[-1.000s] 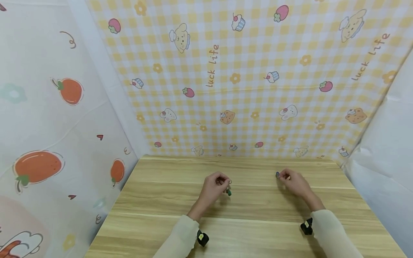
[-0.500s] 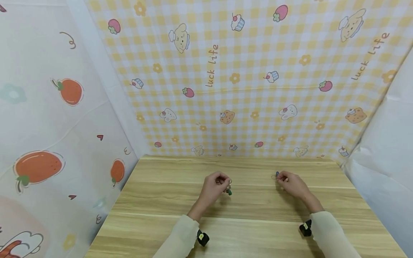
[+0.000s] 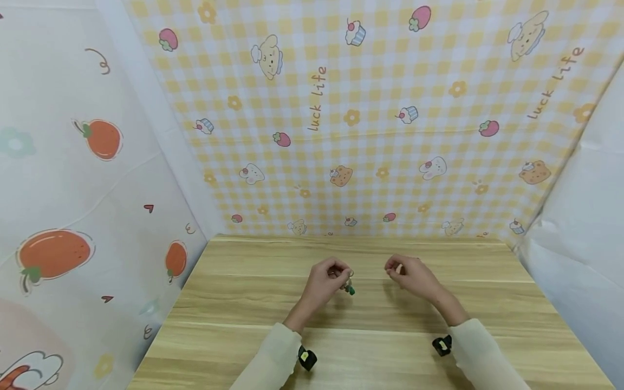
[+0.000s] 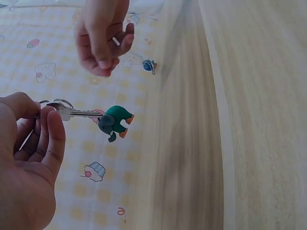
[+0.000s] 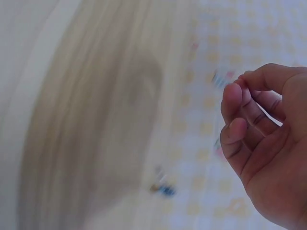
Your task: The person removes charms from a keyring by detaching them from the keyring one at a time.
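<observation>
My left hand (image 3: pixel 323 280) pinches the ring of a keychain between thumb and fingertips. From the ring extend a silver key (image 4: pixel 79 113) and a small green, elephant-like figure (image 4: pixel 117 116) with orange feet, hanging over the table. My right hand (image 3: pixel 412 276) is to the right of it, fingers loosely curled and thumb tip near the index finger, with nothing visible between them. A blue trinket (image 4: pixel 148 65) with a silver part lies near the table's far side, beyond my right hand. The right wrist view shows this trinket (image 5: pixel 166 190) blurred; the head view does not show it.
The wooden table (image 3: pixel 361 352) reaches back to a yellow-checked cloth wall (image 3: pixel 370 141). A white printed sheet (image 3: pixel 97 200) hangs at the left, and a plain white sheet (image 3: pixel 585 216) at the right. Black wrist devices (image 3: pixel 306 358) are on both sleeves.
My right hand has come away from the blue trinket and moved left toward my left hand. The left hand stays nearly in place with the keychain.
</observation>
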`<control>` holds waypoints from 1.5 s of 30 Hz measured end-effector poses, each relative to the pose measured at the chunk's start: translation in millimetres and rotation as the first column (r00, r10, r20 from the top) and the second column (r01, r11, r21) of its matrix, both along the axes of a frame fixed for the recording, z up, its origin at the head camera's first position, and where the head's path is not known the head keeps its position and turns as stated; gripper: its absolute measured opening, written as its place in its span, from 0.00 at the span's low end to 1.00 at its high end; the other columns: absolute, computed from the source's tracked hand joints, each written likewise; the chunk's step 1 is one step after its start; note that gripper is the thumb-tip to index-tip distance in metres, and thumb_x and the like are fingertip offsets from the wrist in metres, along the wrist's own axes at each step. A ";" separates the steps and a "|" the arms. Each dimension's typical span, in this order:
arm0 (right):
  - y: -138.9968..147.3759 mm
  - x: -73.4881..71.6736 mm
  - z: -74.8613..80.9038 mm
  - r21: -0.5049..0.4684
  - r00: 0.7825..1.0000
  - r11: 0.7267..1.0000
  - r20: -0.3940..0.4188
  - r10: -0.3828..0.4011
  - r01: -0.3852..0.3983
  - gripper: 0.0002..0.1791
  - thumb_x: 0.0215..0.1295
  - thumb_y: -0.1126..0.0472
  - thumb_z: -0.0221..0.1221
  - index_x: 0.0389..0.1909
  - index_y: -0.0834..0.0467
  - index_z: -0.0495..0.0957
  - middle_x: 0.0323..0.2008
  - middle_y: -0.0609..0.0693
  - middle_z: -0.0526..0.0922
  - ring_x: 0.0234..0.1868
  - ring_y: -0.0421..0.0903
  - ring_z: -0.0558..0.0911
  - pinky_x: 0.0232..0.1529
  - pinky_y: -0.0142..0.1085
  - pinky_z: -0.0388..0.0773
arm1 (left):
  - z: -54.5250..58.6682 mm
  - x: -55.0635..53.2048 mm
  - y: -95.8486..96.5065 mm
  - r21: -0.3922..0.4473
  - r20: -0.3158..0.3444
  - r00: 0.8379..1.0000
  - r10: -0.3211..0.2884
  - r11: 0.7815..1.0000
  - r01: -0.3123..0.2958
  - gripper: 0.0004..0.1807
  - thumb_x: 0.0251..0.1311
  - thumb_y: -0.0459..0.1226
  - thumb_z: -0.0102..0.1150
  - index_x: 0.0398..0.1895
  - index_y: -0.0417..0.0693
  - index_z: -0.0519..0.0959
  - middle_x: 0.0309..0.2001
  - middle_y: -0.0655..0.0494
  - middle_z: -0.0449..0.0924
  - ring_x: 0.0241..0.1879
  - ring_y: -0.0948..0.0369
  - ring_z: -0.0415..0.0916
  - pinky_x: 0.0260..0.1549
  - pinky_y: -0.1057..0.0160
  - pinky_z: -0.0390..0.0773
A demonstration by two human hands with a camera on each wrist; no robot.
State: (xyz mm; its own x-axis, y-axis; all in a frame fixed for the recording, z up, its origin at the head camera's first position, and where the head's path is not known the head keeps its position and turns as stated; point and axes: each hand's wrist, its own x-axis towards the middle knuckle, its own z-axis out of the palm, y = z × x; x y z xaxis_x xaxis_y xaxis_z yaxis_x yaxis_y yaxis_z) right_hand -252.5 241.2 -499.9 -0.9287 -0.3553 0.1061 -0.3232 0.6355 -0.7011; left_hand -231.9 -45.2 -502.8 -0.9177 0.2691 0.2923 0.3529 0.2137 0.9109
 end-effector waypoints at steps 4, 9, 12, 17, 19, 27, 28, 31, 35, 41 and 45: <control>-24.5 5.7 8.3 -0.057 0.995 0.993 -0.020 0.100 -0.101 0.05 0.78 0.63 0.61 0.48 0.56 0.84 0.40 0.58 0.86 0.24 0.39 0.79 0.24 0.34 0.79 | 1.0 -0.3 0.7 0.012 -0.004 1.000 -0.023 1.000 0.023 0.04 0.75 0.37 0.65 0.43 0.47 0.86 0.38 0.50 0.87 0.30 0.66 0.79 0.29 0.71 0.81; -46.4 10.9 9.2 -0.107 0.981 0.975 -0.036 0.190 -0.193 0.10 0.77 0.58 0.64 0.54 0.53 0.82 0.44 0.48 0.84 0.35 0.40 0.81 0.31 0.34 0.80 | 1.3 0.6 1.5 0.014 -0.004 0.999 -0.048 0.999 0.049 0.04 0.75 0.37 0.64 0.44 0.47 0.85 0.38 0.49 0.87 0.31 0.65 0.80 0.31 0.70 0.82; -54.5 13.3 6.6 -0.125 0.975 0.967 -0.034 0.218 -0.221 0.15 0.76 0.55 0.65 0.59 0.51 0.79 0.47 0.47 0.82 0.38 0.40 0.81 0.33 0.34 0.81 | 1.4 1.9 1.7 0.018 -0.004 0.998 -0.055 0.998 0.055 0.04 0.75 0.37 0.64 0.44 0.46 0.85 0.38 0.48 0.86 0.32 0.64 0.80 0.31 0.70 0.81; -60.9 16.9 0.6 -0.145 0.972 0.962 -0.035 0.231 -0.233 0.17 0.75 0.55 0.67 0.60 0.50 0.78 0.49 0.49 0.82 0.40 0.39 0.81 0.33 0.34 0.81 | 0.7 2.8 2.2 0.035 0.005 0.998 -0.066 0.997 0.066 0.05 0.75 0.37 0.65 0.44 0.46 0.85 0.39 0.47 0.86 0.31 0.63 0.79 0.31 0.71 0.81; -62.8 18.1 -1.4 -0.151 0.974 0.962 -0.033 0.226 -0.228 0.16 0.75 0.55 0.67 0.59 0.49 0.78 0.49 0.49 0.82 0.40 0.39 0.81 0.33 0.34 0.81 | 0.3 2.8 2.5 0.041 0.010 0.998 -0.069 0.997 0.069 0.05 0.75 0.38 0.65 0.44 0.46 0.85 0.39 0.47 0.86 0.31 0.63 0.80 0.31 0.70 0.82; -68.6 21.4 -4.5 -0.194 0.973 0.954 -0.069 0.219 -0.228 0.12 0.77 0.58 0.65 0.57 0.52 0.81 0.45 0.50 0.85 0.39 0.40 0.82 0.31 0.34 0.81 | -0.4 3.8 2.8 0.043 0.011 0.998 -0.069 0.997 0.068 0.05 0.75 0.37 0.65 0.44 0.45 0.85 0.40 0.47 0.87 0.31 0.64 0.80 0.32 0.63 0.86; -69.0 21.9 -4.3 -0.198 0.974 0.954 -0.072 0.216 -0.226 0.12 0.77 0.58 0.65 0.56 0.52 0.81 0.45 0.50 0.85 0.39 0.40 0.82 0.31 0.34 0.81 | -0.3 3.9 2.8 0.043 0.011 0.998 -0.068 0.997 0.067 0.05 0.75 0.37 0.65 0.44 0.45 0.85 0.40 0.46 0.86 0.31 0.64 0.80 0.32 0.65 0.85; -69.0 22.8 -4.8 -0.203 0.976 0.955 -0.073 0.204 -0.215 0.12 0.77 0.58 0.65 0.56 0.53 0.82 0.44 0.49 0.86 0.39 0.40 0.82 0.33 0.33 0.80 | -0.2 4.0 2.4 0.046 0.015 0.998 -0.066 0.997 0.065 0.04 0.75 0.36 0.65 0.44 0.44 0.85 0.40 0.46 0.86 0.31 0.65 0.80 0.31 0.70 0.82; -68.8 23.3 -5.1 -0.201 0.980 0.960 -0.074 0.183 -0.195 0.11 0.76 0.57 0.66 0.55 0.53 0.83 0.43 0.48 0.87 0.39 0.39 0.82 0.34 0.32 0.80 | 0.2 4.3 1.5 0.048 0.022 0.998 -0.063 0.997 0.062 0.04 0.75 0.35 0.64 0.44 0.44 0.85 0.40 0.45 0.86 0.31 0.65 0.79 0.31 0.71 0.82; -67.5 23.7 -6.7 -0.207 0.982 0.962 -0.088 0.165 -0.180 0.11 0.76 0.58 0.66 0.55 0.53 0.84 0.41 0.47 0.88 0.38 0.37 0.82 0.32 0.31 0.79 | 0.1 4.2 0.7 0.046 0.015 0.998 -0.065 0.997 0.064 0.04 0.75 0.36 0.64 0.44 0.44 0.85 0.39 0.46 0.86 0.29 0.65 0.79 0.30 0.65 0.84; -67.0 23.7 -8.2 -0.210 0.984 0.963 -0.093 0.151 -0.167 0.11 0.75 0.59 0.66 0.55 0.52 0.85 0.42 0.46 0.89 0.38 0.37 0.82 0.31 0.31 0.79 | -0.7 3.9 0.7 0.039 0.012 0.998 -0.062 0.997 0.061 0.04 0.75 0.36 0.64 0.44 0.44 0.85 0.38 0.46 0.85 0.29 0.66 0.79 0.30 0.67 0.83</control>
